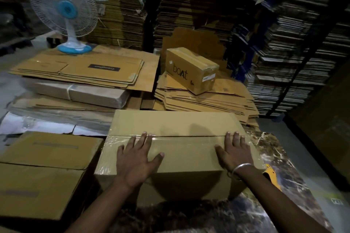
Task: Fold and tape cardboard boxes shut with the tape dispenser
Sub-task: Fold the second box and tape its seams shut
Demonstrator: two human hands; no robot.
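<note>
As hands [139,159] press, box [170,125] seam taped.

A blue-and-white desk fan [63,12] stands on flattened cardboard [79,70] — far left.

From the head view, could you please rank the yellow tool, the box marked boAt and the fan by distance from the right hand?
1. Yellow tool, just right of the right hand.
2. boAt box, beyond, on flattened cardboard.
3. Fan, far back left.

Cardboard box [176,125] on marbled tabletop [272,149]
</note>
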